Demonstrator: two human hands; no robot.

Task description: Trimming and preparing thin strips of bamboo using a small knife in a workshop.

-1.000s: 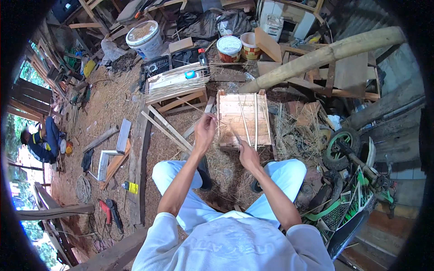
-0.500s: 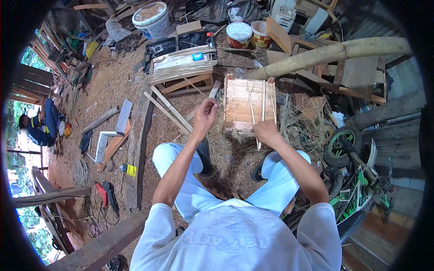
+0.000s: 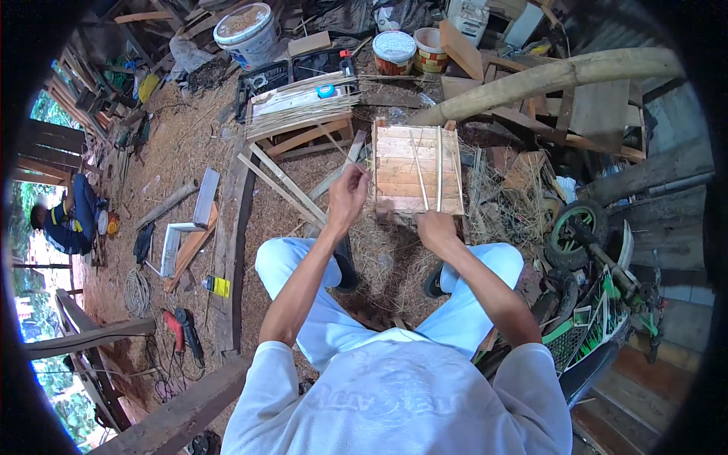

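Observation:
My left hand (image 3: 346, 191) is closed on a thin bamboo strip (image 3: 334, 140) that slants up toward the bundle of split strips (image 3: 303, 106) lying on a low wooden stand. Right of it is a slatted wooden box (image 3: 409, 174) with narrow pale strips (image 3: 417, 159) across its top. My right hand (image 3: 436, 227) is closed at the box's near edge, by the lower ends of those strips; what its fingers grip is hidden.
A long bamboo pole (image 3: 546, 83), buckets (image 3: 393, 53), a tape measure (image 3: 325, 91), boards, a red power tool (image 3: 174, 330), loose cables and a green wheeled machine (image 3: 584, 243) surround me. Another person (image 3: 64, 220) sits at the far left.
My right hand has swung from a slanted grip on a thin item over the box down to its near edge. My left hand stays closed on its strip. The view has shifted slightly.

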